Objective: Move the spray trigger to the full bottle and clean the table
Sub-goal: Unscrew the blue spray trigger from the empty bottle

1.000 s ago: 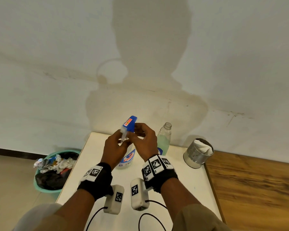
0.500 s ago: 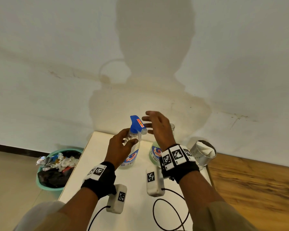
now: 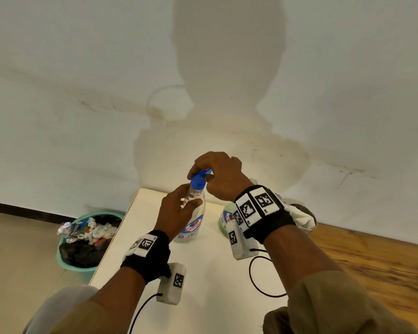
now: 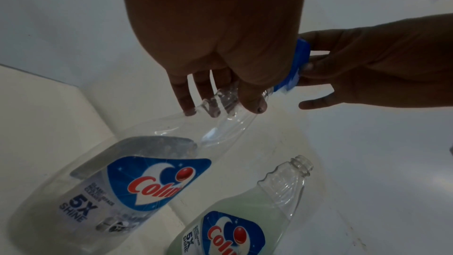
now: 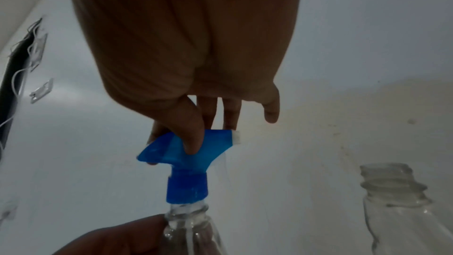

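A clear, nearly empty bottle stands on the white table, and the blue spray trigger sits on its neck. My left hand grips the bottle's neck just under the blue collar. From above, my right hand pinches the trigger head with thumb and fingers. A second bottle, partly filled with pale green liquid, stands uncapped just to the right, mostly hidden behind my right wrist in the head view.
A metal can holding a white cloth stands at the table's back right. On the floor to the left is a green bin full of rubbish. Cables from the wrist cameras trail over the table's near part. The wall runs right behind the table.
My right hand let go of the trigger, hovered open half a second ago, and has come back down to pinch the trigger head. The left hand stayed on the bottle's neck.
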